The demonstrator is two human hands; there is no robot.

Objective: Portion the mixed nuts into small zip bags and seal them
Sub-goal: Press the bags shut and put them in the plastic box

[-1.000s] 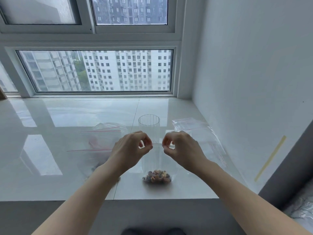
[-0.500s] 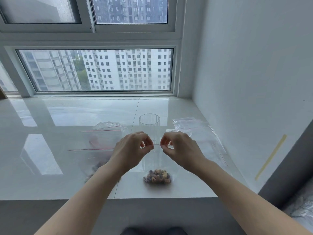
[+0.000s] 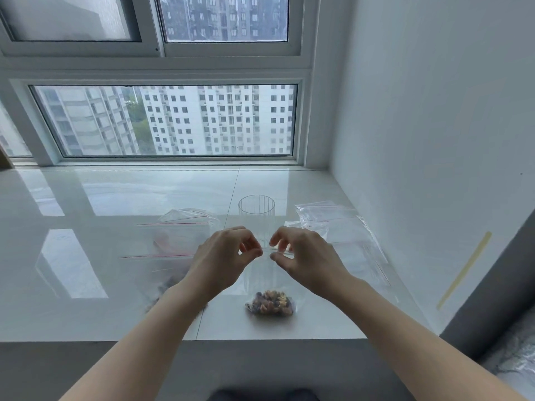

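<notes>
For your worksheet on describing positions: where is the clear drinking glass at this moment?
In the head view the clear ribbed glass stands upright on the white sill, centre, just beyond the left hand and right hand, between two spreads of zip bags.

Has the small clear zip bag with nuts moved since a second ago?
No. The small clear zip bag with nuts still stands just in front of the ribbed clear glass.

Soft daylight from the window (image 3: pixel 173 120) glares on the glossy sill (image 3: pixel 115 198); edges bow.
</notes>
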